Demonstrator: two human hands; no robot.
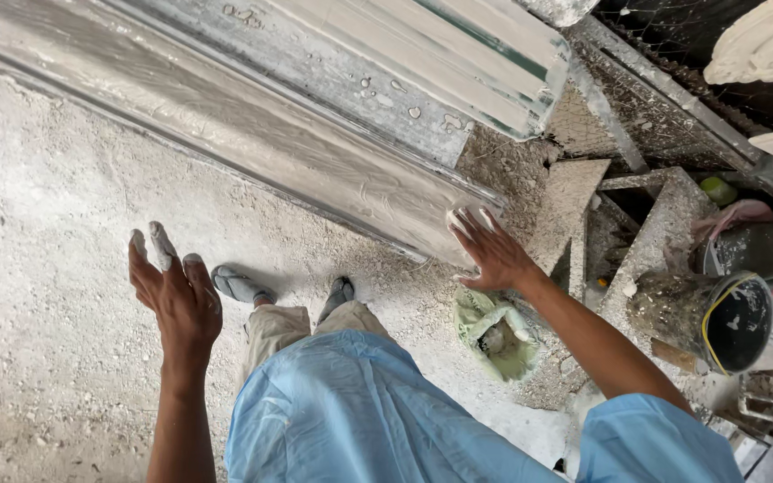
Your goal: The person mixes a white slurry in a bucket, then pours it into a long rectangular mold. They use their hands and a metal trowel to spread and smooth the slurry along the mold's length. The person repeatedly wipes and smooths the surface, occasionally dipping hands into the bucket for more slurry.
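Below the head camera, a person in a light blue shirt (351,411) and tan trousers (288,326) stands on a dusty, plaster-strewn concrete floor (38,268), both feet in grey sandals (239,286).

The left hand (174,295) is raised in the air over the floor, wide open, fingers (162,246) spread and pointing away, their tips coated in white plaster. It holds nothing and touches nothing.

The right hand (492,255) is also fully open, fingers (461,224) spread and whitened at the tips. It lies at the lower end of a long plaster-coated moulding bench (252,134) that runs diagonally from the upper left; whether the palm actually rests on the bench edge cannot be told. It grips nothing.

Just below the right hand, on the floor, sits a crumpled pale green bag (498,335) holding whitish lumps. Beside it, to the right, are rough plaster-crusted wedge-shaped supports (664,224). Farther right, a grimy bucket (717,317) lies on its side, its dark opening rimmed in yellow. At the top right corner is a white ribbed plaster casting (762,45) above wire mesh (655,54).
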